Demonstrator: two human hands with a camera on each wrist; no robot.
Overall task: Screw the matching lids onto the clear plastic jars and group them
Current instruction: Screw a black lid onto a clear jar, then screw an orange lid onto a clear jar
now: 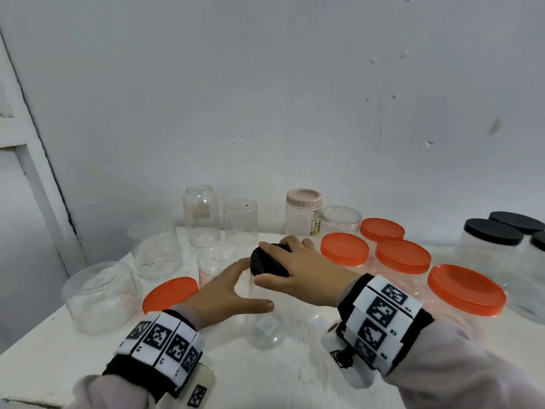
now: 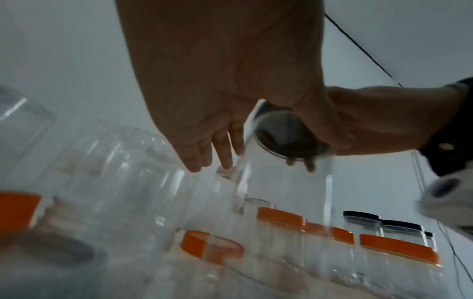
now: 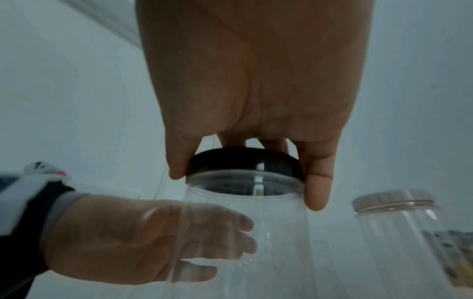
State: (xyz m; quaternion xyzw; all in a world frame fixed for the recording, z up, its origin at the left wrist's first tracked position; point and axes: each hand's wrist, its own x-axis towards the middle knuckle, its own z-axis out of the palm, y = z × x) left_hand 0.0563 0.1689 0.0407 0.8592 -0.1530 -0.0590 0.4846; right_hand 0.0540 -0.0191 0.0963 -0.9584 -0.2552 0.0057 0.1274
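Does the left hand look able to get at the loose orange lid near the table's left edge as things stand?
Probably yes: the left hand is open beside the clear jar, and the orange lid lies just left of its wrist, nothing between.

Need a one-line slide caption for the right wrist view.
Right hand grips round black plastic lid on clear plastic jar; left hand steadies it.

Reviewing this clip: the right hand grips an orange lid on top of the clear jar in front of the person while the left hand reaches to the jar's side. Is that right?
Not quite. The lid under the right hand is black, not orange, as the right wrist view shows plainly. The rest holds: it sits on the clear jar, and the left hand reaches to the jar's side.
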